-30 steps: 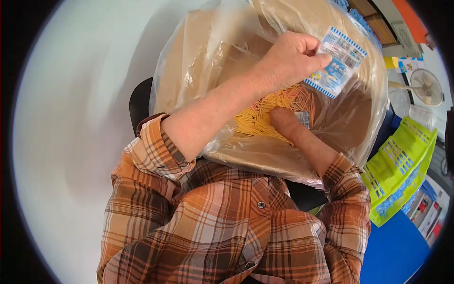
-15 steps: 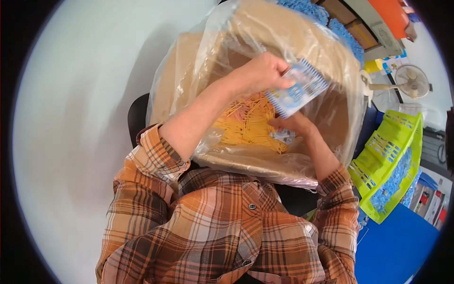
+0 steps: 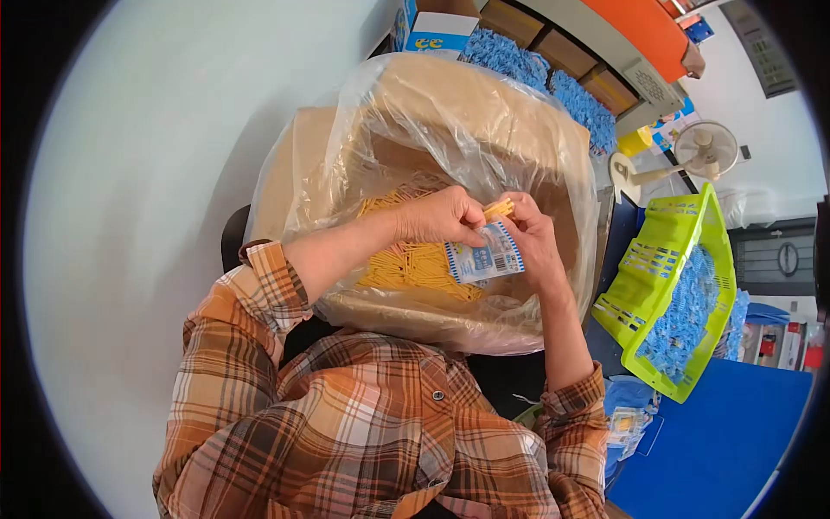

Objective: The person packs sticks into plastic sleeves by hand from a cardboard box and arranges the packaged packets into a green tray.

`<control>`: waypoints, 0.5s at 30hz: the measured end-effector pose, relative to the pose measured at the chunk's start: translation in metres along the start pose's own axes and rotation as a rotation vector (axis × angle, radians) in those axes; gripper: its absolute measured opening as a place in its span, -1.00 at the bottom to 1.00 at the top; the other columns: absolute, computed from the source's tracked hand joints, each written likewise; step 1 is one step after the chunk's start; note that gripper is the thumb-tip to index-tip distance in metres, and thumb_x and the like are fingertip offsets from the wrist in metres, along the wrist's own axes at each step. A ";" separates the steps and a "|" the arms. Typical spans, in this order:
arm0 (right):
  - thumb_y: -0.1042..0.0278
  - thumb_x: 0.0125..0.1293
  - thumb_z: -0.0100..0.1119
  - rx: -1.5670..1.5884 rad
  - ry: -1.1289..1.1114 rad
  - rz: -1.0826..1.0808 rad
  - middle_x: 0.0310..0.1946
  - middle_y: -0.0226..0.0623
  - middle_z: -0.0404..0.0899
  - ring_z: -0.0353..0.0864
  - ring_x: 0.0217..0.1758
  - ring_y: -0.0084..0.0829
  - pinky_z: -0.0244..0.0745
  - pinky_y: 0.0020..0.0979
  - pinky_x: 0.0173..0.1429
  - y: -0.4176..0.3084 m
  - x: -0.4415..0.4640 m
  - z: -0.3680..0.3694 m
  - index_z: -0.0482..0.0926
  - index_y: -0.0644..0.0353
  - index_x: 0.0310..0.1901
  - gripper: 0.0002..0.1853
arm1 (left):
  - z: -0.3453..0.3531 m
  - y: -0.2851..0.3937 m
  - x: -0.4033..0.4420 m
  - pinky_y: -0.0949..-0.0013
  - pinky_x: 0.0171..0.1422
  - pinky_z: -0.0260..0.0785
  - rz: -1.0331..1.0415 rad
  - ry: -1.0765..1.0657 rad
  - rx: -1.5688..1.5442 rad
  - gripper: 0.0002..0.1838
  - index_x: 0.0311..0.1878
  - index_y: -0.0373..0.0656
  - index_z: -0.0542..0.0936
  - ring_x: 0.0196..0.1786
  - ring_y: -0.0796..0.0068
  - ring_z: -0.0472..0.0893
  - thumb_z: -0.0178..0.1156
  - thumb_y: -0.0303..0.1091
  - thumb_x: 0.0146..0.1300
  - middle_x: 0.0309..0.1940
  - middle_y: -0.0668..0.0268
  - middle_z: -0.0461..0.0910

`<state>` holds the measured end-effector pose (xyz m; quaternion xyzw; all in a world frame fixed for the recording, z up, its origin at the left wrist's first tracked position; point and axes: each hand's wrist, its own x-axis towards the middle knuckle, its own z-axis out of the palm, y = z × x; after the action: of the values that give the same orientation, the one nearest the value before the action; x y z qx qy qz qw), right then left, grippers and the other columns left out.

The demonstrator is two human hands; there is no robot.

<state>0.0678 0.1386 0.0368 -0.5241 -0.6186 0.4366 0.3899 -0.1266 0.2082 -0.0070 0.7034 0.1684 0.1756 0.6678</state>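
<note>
Over a lined carton, my left hand [image 3: 443, 216] pinches the top edge of a small blue-and-white printed packet [image 3: 486, 258]. The packet hangs below my fingers, its lower end tilted left. My right hand [image 3: 533, 240] is closed around a small bunch of thin yellow sticks [image 3: 499, 208], whose ends show above the packet's upper edge. Whether the sticks are partly inside the packet I cannot tell. Many loose yellow sticks [image 3: 402, 266], with some orange-pink ones, lie in the carton beneath my hands.
A clear plastic liner [image 3: 354, 112] covers the cardboard carton [image 3: 484, 91]. To the right, a tilted green basket [image 3: 653, 227] holds many blue packets [image 3: 687, 307], above a blue surface [image 3: 718, 441]. A fan [image 3: 705, 149] stands behind. More blue packets [image 3: 506, 59] are piled beyond the carton.
My right hand has come up from the sticks with a bunch. My left hand has lowered the packet to meet it. The head view has shifted slightly.
</note>
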 end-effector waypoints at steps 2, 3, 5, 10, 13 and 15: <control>0.42 0.31 0.22 0.014 0.012 0.019 -0.15 -0.38 0.55 0.49 -0.12 -0.58 0.40 -0.51 -0.02 -0.006 -0.005 0.001 0.60 0.30 -0.09 -0.80 | 0.000 0.001 0.000 0.51 -0.24 0.37 0.056 0.039 0.075 -0.91 -0.32 -0.29 0.66 -0.35 0.71 0.51 0.34 -0.52 0.10 -0.44 0.41 0.60; 0.40 0.31 0.23 0.055 0.023 0.047 -0.16 -0.38 0.55 0.50 -0.13 -0.56 0.41 -0.50 -0.04 -0.007 -0.007 0.003 0.59 0.27 -0.04 -0.77 | 0.002 0.000 0.000 0.50 -0.24 0.38 0.069 0.043 0.069 -0.91 -0.33 -0.29 0.66 -0.35 0.70 0.51 0.35 -0.52 0.09 -0.44 0.39 0.60; 0.32 0.33 0.22 0.154 0.078 0.083 -0.19 -0.34 0.57 0.54 -0.17 -0.51 0.44 -0.48 -0.08 -0.009 -0.011 0.008 0.56 0.23 0.02 -0.72 | 0.003 -0.004 0.003 0.48 -0.25 0.38 0.095 0.052 0.058 -0.91 -0.35 -0.30 0.65 -0.34 0.67 0.51 0.36 -0.53 0.07 -0.44 0.37 0.58; 0.01 0.36 0.13 -0.443 0.331 -0.042 -0.41 -0.06 0.61 0.65 -0.35 -0.29 0.53 -0.33 -0.21 -0.026 -0.007 0.013 0.51 0.19 0.00 -0.59 | 0.007 0.007 0.001 0.44 -0.29 0.38 0.174 0.059 0.132 -0.91 -0.38 -0.29 0.64 -0.40 0.61 0.53 0.37 -0.54 0.03 -0.49 0.32 0.59; -0.06 0.38 0.04 -0.996 0.142 0.132 -0.56 0.03 0.55 0.65 -0.44 -0.18 0.53 -0.25 -0.29 -0.032 0.001 0.024 0.51 0.19 -0.10 -0.59 | 0.012 -0.001 0.004 0.44 -0.26 0.41 0.226 0.080 0.254 -0.89 -0.33 -0.29 0.67 -0.37 0.55 0.59 0.36 -0.58 0.03 -0.46 0.27 0.64; 0.12 0.34 0.14 -0.796 0.272 0.032 -0.65 -0.05 0.51 0.57 -0.55 -0.33 0.45 -0.30 -0.41 -0.018 0.004 0.032 0.55 0.19 -0.29 -0.72 | 0.014 -0.002 0.004 0.44 -0.27 0.41 0.222 0.110 0.273 -0.90 -0.33 -0.28 0.67 -0.38 0.56 0.58 0.35 -0.59 0.04 -0.49 0.28 0.63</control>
<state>0.0316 0.1372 0.0444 -0.6963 -0.6737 0.0961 0.2283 -0.1168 0.1979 -0.0095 0.7911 0.1484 0.2619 0.5324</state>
